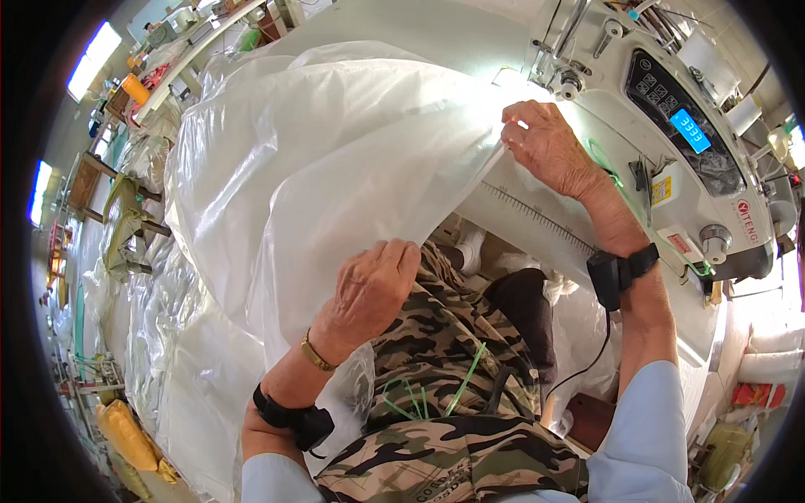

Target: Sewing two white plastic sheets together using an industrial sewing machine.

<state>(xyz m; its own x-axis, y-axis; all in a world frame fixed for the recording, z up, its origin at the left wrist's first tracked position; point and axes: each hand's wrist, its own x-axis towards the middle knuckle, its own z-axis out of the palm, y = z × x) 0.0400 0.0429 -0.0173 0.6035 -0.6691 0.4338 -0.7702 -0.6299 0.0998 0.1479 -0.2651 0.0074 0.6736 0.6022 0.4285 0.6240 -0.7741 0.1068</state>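
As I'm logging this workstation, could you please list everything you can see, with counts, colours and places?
Plastic sheet: one, translucent white, spread from both hands toward the left
Sewing machine: one, off-white, upper right
Screen: one, lit blue, on the machine
Measuring scale: one, dark marks, below the right hand
Camouflage apron: one, green-brown-black, over the lap
Green strands: several, on the apron
Bag: one, orange-yellow, lower left
Background clutter: uncountable, mixed colours, around the rim
Wristbands: two, black, one per arm
Watch: one, gold-coloured, left wrist
Sleeves: two, light blue, bottom
Left hand: one, bare, at the sheet's near edge
Right hand: one, bare, fingers pinching the sheet near the machine
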